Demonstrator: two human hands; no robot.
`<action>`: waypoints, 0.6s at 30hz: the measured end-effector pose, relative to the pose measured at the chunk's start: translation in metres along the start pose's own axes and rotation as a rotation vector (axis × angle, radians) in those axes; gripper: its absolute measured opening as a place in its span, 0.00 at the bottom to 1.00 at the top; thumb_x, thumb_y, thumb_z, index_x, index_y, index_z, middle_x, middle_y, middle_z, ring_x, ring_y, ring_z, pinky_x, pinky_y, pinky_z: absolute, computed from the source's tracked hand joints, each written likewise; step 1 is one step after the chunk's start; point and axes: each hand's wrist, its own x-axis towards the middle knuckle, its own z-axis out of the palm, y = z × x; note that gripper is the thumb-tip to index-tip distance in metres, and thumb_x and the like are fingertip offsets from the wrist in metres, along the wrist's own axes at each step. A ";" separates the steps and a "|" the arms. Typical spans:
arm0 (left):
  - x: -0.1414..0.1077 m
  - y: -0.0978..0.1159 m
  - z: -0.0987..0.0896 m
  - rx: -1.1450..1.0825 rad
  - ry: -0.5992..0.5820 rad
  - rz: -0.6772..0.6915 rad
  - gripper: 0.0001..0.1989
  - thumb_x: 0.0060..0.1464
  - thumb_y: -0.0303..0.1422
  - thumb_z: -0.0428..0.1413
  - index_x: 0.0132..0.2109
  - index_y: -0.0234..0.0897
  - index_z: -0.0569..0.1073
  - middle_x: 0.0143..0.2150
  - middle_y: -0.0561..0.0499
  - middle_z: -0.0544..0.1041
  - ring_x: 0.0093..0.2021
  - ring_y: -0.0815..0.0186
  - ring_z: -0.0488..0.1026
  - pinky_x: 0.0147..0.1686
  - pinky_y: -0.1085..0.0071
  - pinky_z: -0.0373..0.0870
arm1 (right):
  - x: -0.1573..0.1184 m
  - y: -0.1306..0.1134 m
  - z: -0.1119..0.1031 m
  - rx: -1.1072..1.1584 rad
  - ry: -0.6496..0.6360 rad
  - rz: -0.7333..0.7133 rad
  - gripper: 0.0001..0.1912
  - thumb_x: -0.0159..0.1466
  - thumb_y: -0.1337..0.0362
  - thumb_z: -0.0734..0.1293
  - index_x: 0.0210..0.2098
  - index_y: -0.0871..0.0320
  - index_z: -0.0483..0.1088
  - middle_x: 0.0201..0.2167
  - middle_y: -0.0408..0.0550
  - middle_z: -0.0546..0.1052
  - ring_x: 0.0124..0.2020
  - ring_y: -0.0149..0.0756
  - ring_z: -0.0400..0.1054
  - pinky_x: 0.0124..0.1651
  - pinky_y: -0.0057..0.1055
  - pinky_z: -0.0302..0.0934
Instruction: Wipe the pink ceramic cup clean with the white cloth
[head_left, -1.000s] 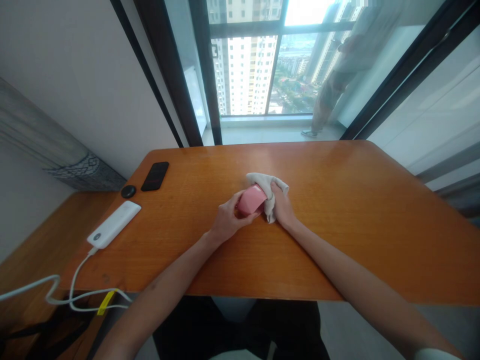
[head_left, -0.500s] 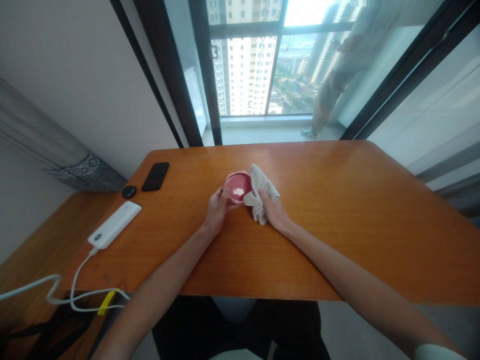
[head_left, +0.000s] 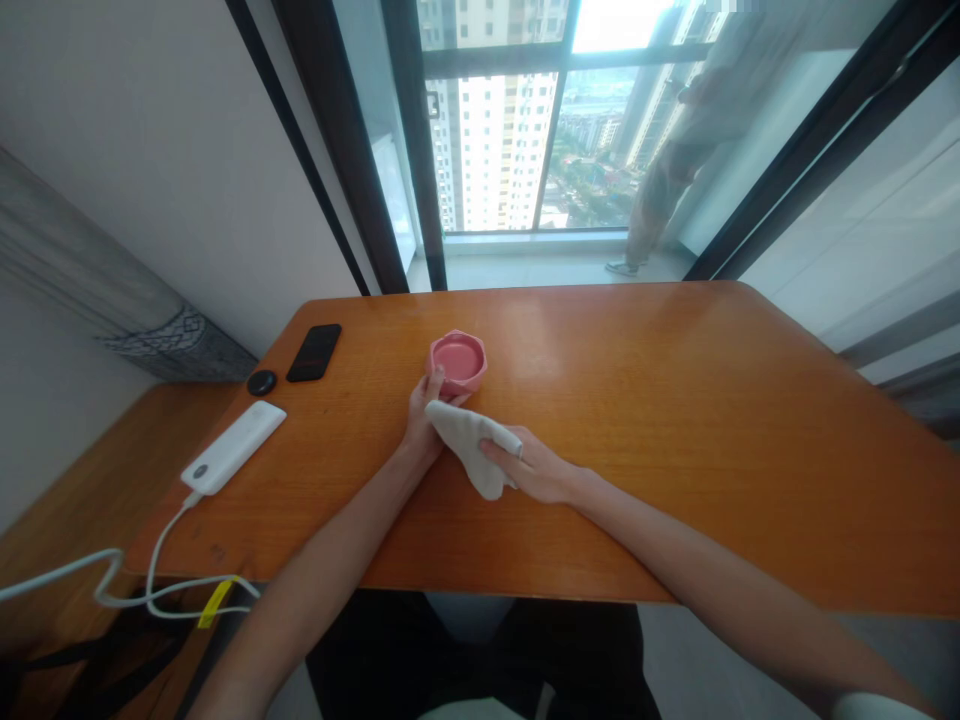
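The bowl [head_left: 459, 362] is pink, faceted and open side up, over the middle of the table [head_left: 675, 450]; whether its base touches the wood, I cannot tell. The left hand [head_left: 421, 415] holds its near-left side. Left fingers: partly closed, thumb at the rim, the others around the outer wall and partly hidden. The right hand [head_left: 541, 470] holds the white cloth [head_left: 466, 435]. Right fingers: pinched closed on a bunched part, with the free end hanging toward the left wrist. Contact between cloth and left hand cannot be confirmed.

Handling, as judged from here: the bowl appears rigid, fairly light and glossy, so it may slip and could chip if dropped. Grip points: rim and outer wall, thumb opposed to the fingers. The cloth appears soft and limp; take hold of it at a gathered fold.

Adjacent items, on the person's left: phone [head_left: 314, 352], black disc [head_left: 262, 382] and white power bank [head_left: 234, 447].
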 end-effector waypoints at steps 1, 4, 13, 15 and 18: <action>0.000 0.000 0.000 0.009 -0.002 -0.005 0.31 0.53 0.60 0.71 0.40 0.39 0.71 0.33 0.54 0.80 0.37 0.64 0.82 0.40 0.66 0.81 | -0.001 -0.002 0.002 0.008 -0.025 -0.024 0.25 0.79 0.43 0.61 0.50 0.53 0.82 0.41 0.50 0.87 0.42 0.47 0.82 0.53 0.48 0.79; -0.004 0.001 0.000 0.060 -0.024 -0.014 0.31 0.55 0.61 0.69 0.40 0.39 0.70 0.30 0.55 0.77 0.32 0.66 0.79 0.33 0.69 0.77 | -0.001 -0.002 0.000 0.116 0.116 -0.083 0.23 0.76 0.44 0.64 0.56 0.51 0.82 0.52 0.50 0.87 0.56 0.52 0.81 0.64 0.50 0.74; -0.016 0.007 0.009 0.120 -0.190 -0.041 0.42 0.60 0.57 0.67 0.74 0.49 0.65 0.37 0.55 0.81 0.33 0.65 0.79 0.37 0.67 0.81 | 0.021 0.033 -0.030 0.592 0.489 0.230 0.30 0.65 0.44 0.64 0.58 0.51 0.81 0.48 0.48 0.89 0.58 0.57 0.81 0.68 0.56 0.71; -0.015 0.004 0.006 0.169 -0.228 -0.025 0.41 0.61 0.55 0.66 0.75 0.50 0.65 0.44 0.52 0.83 0.38 0.63 0.81 0.38 0.66 0.83 | 0.021 0.036 -0.030 0.616 0.516 0.260 0.26 0.64 0.43 0.66 0.53 0.51 0.81 0.44 0.48 0.89 0.56 0.58 0.82 0.65 0.55 0.73; -0.013 0.000 -0.001 0.224 -0.332 0.032 0.39 0.62 0.48 0.65 0.76 0.51 0.64 0.71 0.45 0.76 0.58 0.54 0.83 0.50 0.60 0.86 | 0.019 0.037 -0.027 0.652 0.591 0.291 0.23 0.61 0.44 0.71 0.47 0.51 0.81 0.41 0.48 0.89 0.54 0.59 0.82 0.62 0.55 0.75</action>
